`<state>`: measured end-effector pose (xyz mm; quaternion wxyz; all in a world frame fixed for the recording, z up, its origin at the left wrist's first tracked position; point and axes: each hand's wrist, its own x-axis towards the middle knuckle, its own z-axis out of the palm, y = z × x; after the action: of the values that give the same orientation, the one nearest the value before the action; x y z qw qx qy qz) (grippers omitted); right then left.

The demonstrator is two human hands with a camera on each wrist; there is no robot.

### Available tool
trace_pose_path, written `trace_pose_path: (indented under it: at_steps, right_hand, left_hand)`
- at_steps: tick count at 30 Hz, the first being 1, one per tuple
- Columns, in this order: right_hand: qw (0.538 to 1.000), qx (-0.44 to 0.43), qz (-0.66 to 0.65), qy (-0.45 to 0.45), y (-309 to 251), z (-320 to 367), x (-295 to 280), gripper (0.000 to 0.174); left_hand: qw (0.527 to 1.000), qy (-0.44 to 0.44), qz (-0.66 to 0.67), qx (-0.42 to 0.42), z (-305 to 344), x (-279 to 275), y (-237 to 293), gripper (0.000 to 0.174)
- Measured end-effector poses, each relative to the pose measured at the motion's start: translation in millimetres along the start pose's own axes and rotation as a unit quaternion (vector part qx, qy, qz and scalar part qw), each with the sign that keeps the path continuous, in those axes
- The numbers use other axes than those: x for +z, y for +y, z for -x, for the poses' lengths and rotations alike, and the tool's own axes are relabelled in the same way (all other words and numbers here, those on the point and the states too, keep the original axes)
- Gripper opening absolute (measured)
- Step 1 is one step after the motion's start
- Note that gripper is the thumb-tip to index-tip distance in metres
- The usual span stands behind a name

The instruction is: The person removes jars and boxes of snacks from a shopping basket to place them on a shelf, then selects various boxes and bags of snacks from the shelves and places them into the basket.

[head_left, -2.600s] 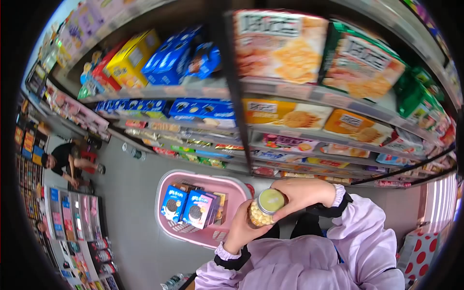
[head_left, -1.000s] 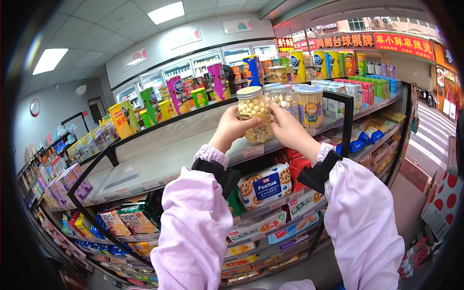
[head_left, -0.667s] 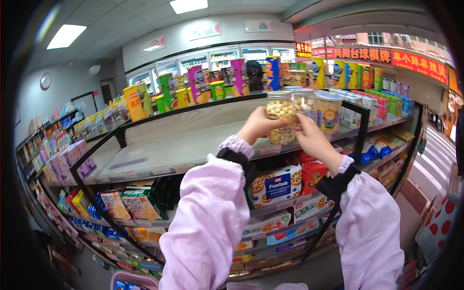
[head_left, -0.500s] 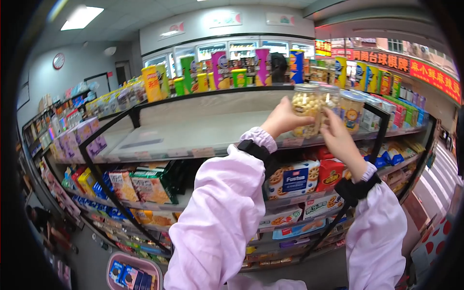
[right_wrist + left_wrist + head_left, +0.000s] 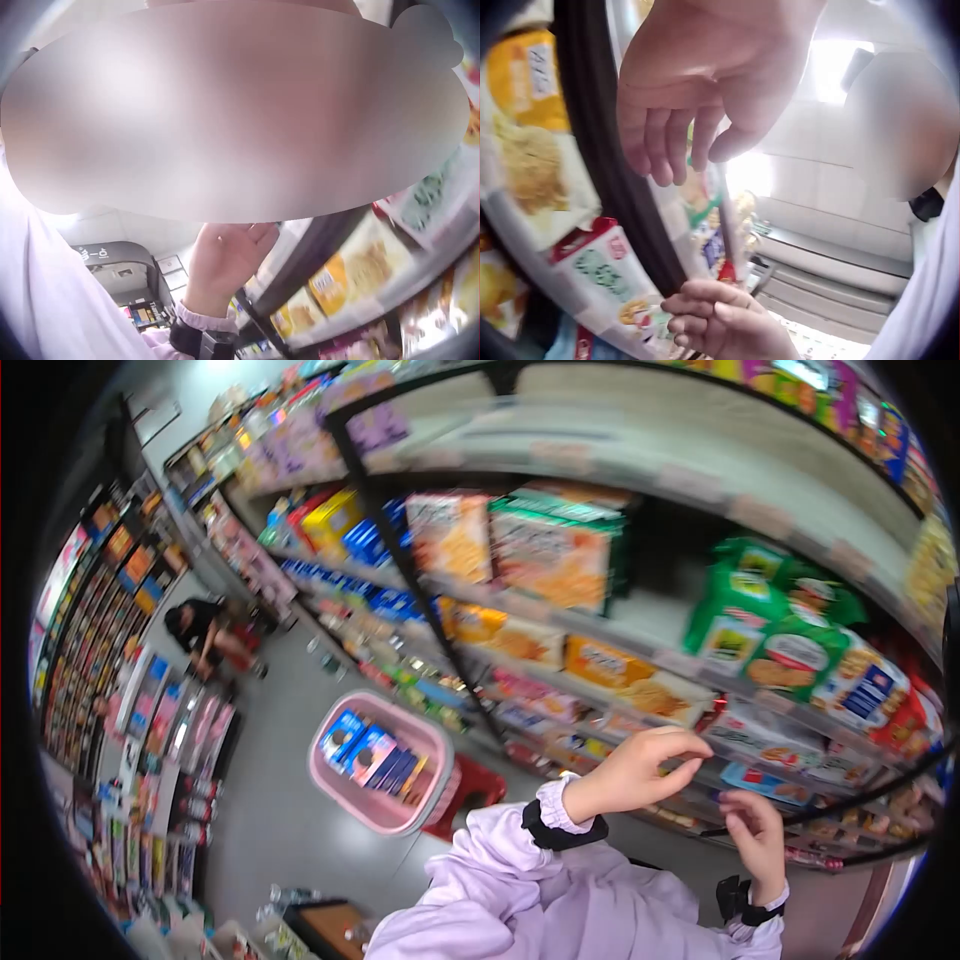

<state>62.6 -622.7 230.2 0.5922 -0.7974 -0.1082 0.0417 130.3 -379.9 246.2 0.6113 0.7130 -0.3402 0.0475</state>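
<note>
My left hand (image 5: pixel 640 772) hangs in front of the shelves with its fingers loosely bent and nothing in them. In the left wrist view its palm and fingers (image 5: pixel 679 146) show bare. Lower right, my right hand (image 5: pixel 757 838) is raised beside it, relaxed and holding nothing. The two hands are apart. Boxes of biscuits (image 5: pixel 640 678) with orange fronts sit on a shelf behind the left hand. At the right edge of the head view a pale yellow jar (image 5: pixel 934 568) is partly cut off. In the right wrist view a blurred patch hides most of the right hand.
On the floor stands a pink basket (image 5: pixel 432 758) with blue biscuit boxes (image 5: pixel 372 752) inside, next to a red object (image 5: pixel 478 790). Green bags (image 5: pixel 770 620) and green boxes (image 5: pixel 555 550) line the shelf. A black shelf frame (image 5: pixel 415 575) crosses in front. A seated person (image 5: pixel 200 635) is far left.
Both hands have let go of the jar at the top shelf and drawn back down toward the body. The head view has tilted down, bringing the floor and basket into fuller view.
</note>
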Motion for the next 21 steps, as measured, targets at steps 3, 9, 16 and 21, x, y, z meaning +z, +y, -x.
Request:
trace_pose_path:
  at_steps: [3, 9, 16, 21]
  right_hand:
    - [0.994, 0.066, 0.038, -0.085, 56.5, -15.2, 47.5, 0.025]
    - [0.961, 0.126, 0.07, -0.236, 80.8, -67.4, 166.5, 0.024]
    - [0.917, 0.057, 0.038, -0.393, 48.9, -134.5, 389.0, 0.027]
    - [0.916, 0.013, -0.008, -0.401, 85.6, -161.3, 541.5, 0.035]
  left_hand:
    - [0.978, 0.076, 0.046, -0.19, 77.8, -39.5, -52.5, 0.021]
    - [0.879, 0.344, -0.015, -0.329, 250.7, -151.5, -116.9, 0.022]
    - [0.65, 0.64, -0.153, -0.381, 421.3, -248.1, -140.0, 0.03]
    - [0.593, 0.661, 0.101, -0.449, 501.1, -285.1, -164.9, 0.023]
